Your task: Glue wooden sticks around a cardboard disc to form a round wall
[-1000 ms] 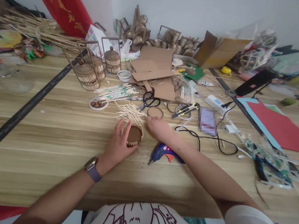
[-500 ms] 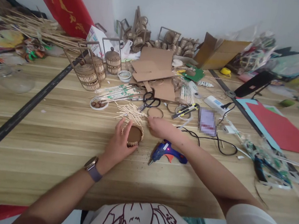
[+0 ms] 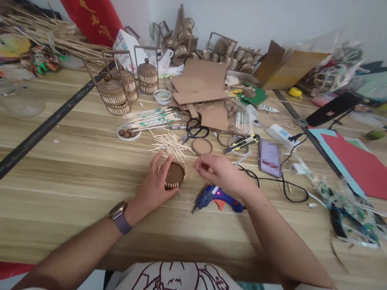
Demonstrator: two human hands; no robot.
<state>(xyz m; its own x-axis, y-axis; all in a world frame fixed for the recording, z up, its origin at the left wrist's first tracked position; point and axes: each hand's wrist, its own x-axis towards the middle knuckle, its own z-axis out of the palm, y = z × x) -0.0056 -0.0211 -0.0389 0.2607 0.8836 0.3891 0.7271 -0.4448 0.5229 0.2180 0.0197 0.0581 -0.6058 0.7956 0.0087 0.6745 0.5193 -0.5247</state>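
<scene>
My left hand [image 3: 154, 183] curls round a small round cardboard disc [image 3: 174, 173] ringed with short upright sticks, holding it on the wooden table [image 3: 73, 174]. My right hand [image 3: 219, 171] hovers just right of the disc, fingers pinched together on what looks like a short thin stick. A pile of short wooden sticks [image 3: 170, 144] lies just behind the disc. A blue glue gun [image 3: 216, 197] rests on the table under my right wrist, nozzle pointing left.
Behind the sticks lie black scissors [image 3: 195, 129], a cardboard ring [image 3: 201, 146], a utility knife [image 3: 241, 143] and a phone [image 3: 269, 157] with a black cable. Finished small baskets [image 3: 116, 91], cardboard sheets [image 3: 200, 83] and red paper [image 3: 364, 167] crowd the back and right.
My right hand has drawn back from the stick pile toward me and to the right, now pinched beside the disc. The left hand has stayed on the disc.
</scene>
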